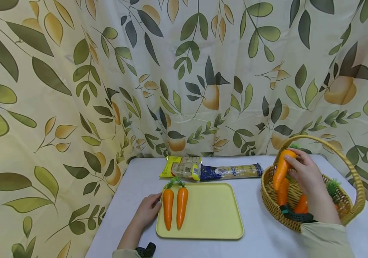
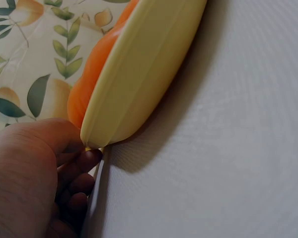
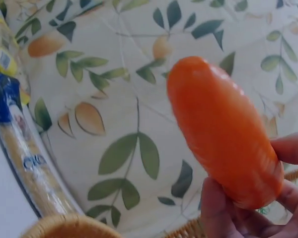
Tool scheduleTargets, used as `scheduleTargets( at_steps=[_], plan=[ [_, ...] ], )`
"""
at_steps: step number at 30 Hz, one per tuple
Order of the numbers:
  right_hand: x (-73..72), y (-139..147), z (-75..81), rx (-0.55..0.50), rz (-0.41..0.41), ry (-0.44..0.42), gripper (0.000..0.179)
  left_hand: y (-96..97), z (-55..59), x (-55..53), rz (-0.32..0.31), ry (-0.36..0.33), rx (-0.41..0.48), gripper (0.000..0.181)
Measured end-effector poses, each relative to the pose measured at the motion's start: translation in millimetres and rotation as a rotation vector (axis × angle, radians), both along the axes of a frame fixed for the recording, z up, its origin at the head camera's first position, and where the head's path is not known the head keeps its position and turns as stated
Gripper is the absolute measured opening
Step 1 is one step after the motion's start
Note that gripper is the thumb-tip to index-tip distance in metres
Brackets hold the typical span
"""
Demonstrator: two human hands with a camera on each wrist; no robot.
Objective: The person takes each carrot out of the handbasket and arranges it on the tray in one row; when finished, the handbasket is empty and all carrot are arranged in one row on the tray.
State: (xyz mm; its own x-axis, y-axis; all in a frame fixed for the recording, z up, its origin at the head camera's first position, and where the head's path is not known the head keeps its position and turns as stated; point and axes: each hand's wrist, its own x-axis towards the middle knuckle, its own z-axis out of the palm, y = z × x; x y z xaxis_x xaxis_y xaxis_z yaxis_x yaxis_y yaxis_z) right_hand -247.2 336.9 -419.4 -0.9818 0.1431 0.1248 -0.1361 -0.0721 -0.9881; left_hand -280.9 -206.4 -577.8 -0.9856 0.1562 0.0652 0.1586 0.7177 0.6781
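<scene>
Left hand point(image 1: 147, 210) pinches tray point(image 1: 214, 211) edge; right hand point(image 1: 305, 173) holds carrot point(image 1: 281, 172).

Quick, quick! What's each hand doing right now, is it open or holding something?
Left hand: closed, pinching the left edge of the yellow tray.
Right hand: closed, holding an orange carrot.

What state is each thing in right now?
Basket, upright, handle up
Carrots in basket, partly hidden
Held carrot, tilted, over basket
Right hand, gripping held carrot
Tray, lying flat on table
Two carrots on tray, side by side
Left hand, touching tray's left edge
Yellow packet, lying down, seal unclear
Blue-ended packet, lying down, seal unclear
</scene>
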Motion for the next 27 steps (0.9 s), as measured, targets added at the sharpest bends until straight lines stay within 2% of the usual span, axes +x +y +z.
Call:
scheduleTargets(
  at_steps=[6, 9, 11, 15, 21, 24, 27],
  plan=[
    [-4.6, -22.8, 1.1, 0.273, 0.006, -0.08, 0.059, -0.2, 0.7, -0.8, -0.002, -0.001, 0.017, 0.045],
    [-7.1, -37.3, -2.7, 0.329, 0.011, -0.103, 0.064, -0.1, 0.1, -0.6, -0.004, -0.004, 0.014, 0.045],
    [-8.0, -47.2, -5.8, 0.403, 0.015, -0.112, 0.069, -0.1, -0.3, -0.6, -0.009, -0.004, 0.01, 0.045],
    [-9.4, -66.0, -12.4, 0.449, 0.044, -0.137, 0.071, -0.4, -0.8, -0.8, -0.012, -0.003, 0.013, 0.045],
    [-16.9, -93.8, -23.2, 0.429, 0.078, -0.13, 0.067, -0.8, -0.8, -0.8, -0.016, -0.003, 0.012, 0.046],
    [-19.0, -106.4, -25.2, 0.443, 0.099, -0.156, 0.066, -1.0, -0.4, -0.7, -0.013, -0.003, 0.018, 0.046],
    [-21.1, -118.6, -27.0, 0.415, 0.136, -0.17, 0.065, -1.3, 0.4, -0.1, -0.013, 0.0, 0.013, 0.045]
  ],
)
